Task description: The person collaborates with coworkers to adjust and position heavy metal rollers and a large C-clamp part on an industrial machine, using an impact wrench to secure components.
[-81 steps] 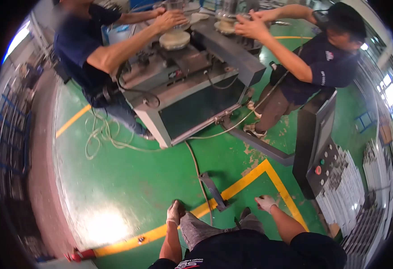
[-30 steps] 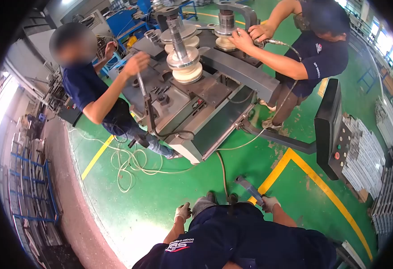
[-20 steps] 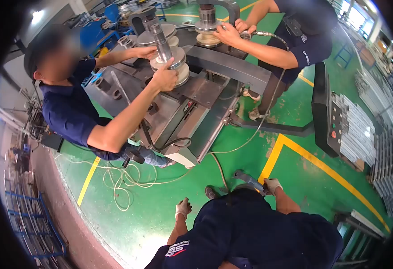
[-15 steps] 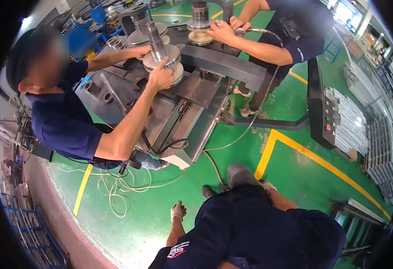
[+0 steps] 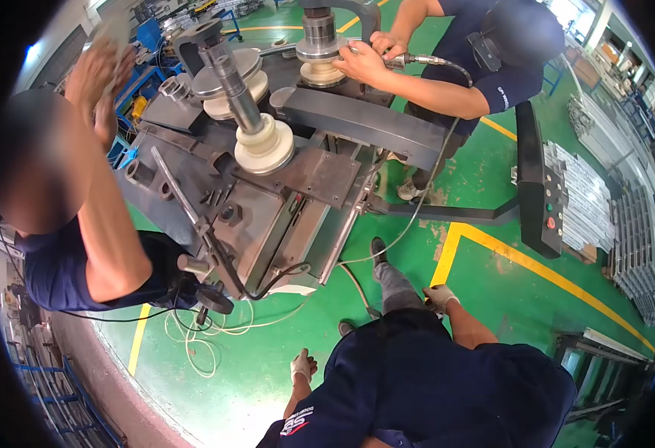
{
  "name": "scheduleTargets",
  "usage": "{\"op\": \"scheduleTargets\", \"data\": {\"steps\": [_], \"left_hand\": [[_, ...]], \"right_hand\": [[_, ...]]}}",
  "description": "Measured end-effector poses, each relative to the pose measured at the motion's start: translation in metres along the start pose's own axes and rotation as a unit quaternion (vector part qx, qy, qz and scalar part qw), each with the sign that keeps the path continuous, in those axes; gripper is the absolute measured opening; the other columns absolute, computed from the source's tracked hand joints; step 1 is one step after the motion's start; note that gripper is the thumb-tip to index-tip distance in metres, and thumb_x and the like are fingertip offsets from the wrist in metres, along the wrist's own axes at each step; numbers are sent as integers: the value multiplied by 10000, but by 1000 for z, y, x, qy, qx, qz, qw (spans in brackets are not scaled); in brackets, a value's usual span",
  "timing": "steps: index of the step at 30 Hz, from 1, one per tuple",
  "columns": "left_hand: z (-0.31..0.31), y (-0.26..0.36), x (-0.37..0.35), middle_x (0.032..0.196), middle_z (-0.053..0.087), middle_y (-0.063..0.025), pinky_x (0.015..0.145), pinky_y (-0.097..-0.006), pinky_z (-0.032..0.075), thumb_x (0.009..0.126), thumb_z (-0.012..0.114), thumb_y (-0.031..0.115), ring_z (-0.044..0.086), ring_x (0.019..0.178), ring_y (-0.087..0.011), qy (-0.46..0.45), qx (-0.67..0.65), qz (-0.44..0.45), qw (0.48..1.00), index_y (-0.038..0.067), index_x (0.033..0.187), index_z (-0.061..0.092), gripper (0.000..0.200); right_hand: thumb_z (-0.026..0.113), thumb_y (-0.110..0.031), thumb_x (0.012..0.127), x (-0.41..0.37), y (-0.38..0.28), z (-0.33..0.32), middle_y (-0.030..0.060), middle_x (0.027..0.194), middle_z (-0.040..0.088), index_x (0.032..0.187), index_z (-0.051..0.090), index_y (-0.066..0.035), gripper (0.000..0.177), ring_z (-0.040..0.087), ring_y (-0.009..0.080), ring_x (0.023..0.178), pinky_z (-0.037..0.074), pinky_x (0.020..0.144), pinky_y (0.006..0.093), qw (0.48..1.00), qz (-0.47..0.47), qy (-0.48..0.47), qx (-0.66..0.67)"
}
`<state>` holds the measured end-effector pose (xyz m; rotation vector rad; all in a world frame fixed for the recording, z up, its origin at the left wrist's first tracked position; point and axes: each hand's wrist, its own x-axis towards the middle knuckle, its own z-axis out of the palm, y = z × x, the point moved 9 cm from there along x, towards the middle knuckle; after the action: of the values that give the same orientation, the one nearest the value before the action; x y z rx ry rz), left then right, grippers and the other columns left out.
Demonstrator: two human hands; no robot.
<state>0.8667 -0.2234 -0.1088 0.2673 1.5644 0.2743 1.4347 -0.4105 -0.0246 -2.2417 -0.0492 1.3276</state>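
Note:
My left hand (image 5: 303, 366), in a light work glove, hangs low over the green floor with its fingers curled and nothing visible in them. Beside my thigh is my right hand (image 5: 439, 299), also gloved; its fingers are mostly turned away. Both hands are apart from the machine (image 5: 256, 216) ahead. On that machine a cream roller (image 5: 264, 149) sits around an upright steel spindle (image 5: 230, 86). A co-worker at left raises both hands (image 5: 97, 75) with a blurred, pale disc-like part. Another co-worker's hands (image 5: 372, 60) hold a hose-fed tool (image 5: 396, 63) against a second roller stack (image 5: 320, 48).
A control panel (image 5: 542, 187) on a low arm (image 5: 447, 209) stands at right. An air hose (image 5: 417, 216) crosses the floor, and more hose lies coiled (image 5: 193, 343) at left. Metal profiles (image 5: 585, 198) are stacked far right. Yellow lines (image 5: 522, 254) mark the floor.
The left co-worker's hands have gone from the near spindle to up beside their head; the metal disc is off the cream roller. My legs have stepped, and the machine appears closer.

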Motion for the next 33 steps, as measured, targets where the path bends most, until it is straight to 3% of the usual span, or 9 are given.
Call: {"op": "scheduleTargets", "data": {"steps": [3,7,10,13,16,19,22,25,33], "left_hand": [[34,18,0,726,488,-33,452,-335,341,1023,668,256,459,523,-163,-8,-13,17,1000,73,961,541,231],[80,43,-13,762,555,-42,450,-310,391,1021,682,274,526,550,-156,24,20,32,999,64,1053,584,234],[128,66,-18,794,584,-51,458,-306,424,1024,688,292,557,569,-159,51,50,38,997,67,1100,597,254],[183,79,-43,923,657,-75,562,-335,514,1029,701,363,633,681,-187,36,137,84,986,58,1236,624,377],[251,106,-54,1124,739,-111,705,-362,577,1010,719,442,703,846,-214,18,240,93,966,13,1387,657,574],[295,131,-61,1239,750,-140,756,-328,565,995,724,457,718,944,-225,1,367,143,919,-36,1403,670,642],[332,153,-75,1258,737,-129,805,-345,571,1015,706,435,722,1023,-220,-34,292,119,948,-25,1447,632,635],[336,169,-64,1229,745,-108,774,-339,561,1007,716,433,720,984,-208,-43,338,127,931,-18,1428,647,621],[278,164,-37,1120,717,-76,684,-305,523,982,750,408,674,838,-159,10,211,110,971,-2,1419,637,610]], "right_hand": [[677,-472,977,37,-42,2,163,905,782,1199,765,-10,520,764,273,711,631,636,436,991,-12,-35,-131],[658,-504,966,115,-88,-2,196,972,793,1198,777,4,571,775,293,726,636,672,410,928,-148,-21,-342],[662,-515,955,153,-117,-35,222,994,792,1161,778,21,586,776,307,723,628,663,405,919,-160,22,-361],[663,-484,962,170,-139,-84,217,972,787,1151,763,30,556,777,303,717,611,627,424,985,-18,-16,-169],[657,-445,974,211,-154,-104,186,901,768,1159,734,39,524,763,296,687,593,597,423,1000,4,3,20],[644,-413,987,246,-166,-103,144,843,735,1170,712,26,480,732,271,653,583,589,412,1000,-28,-5,-4],[643,-412,985,273,-181,-87,118,829,717,1150,712,11,459,702,246,635,574,590,404,995,-97,1,33],[666,-466,943,234,-217,-91,267,1070,788,1137,777,59,571,775,386,986,587,893,447,992,-76,-7,97],[675,-393,1013,226,-268,-98,99,813,712,1114,741,34,444,707,204,655,549,536,355,974,-122,-19,191]]}}
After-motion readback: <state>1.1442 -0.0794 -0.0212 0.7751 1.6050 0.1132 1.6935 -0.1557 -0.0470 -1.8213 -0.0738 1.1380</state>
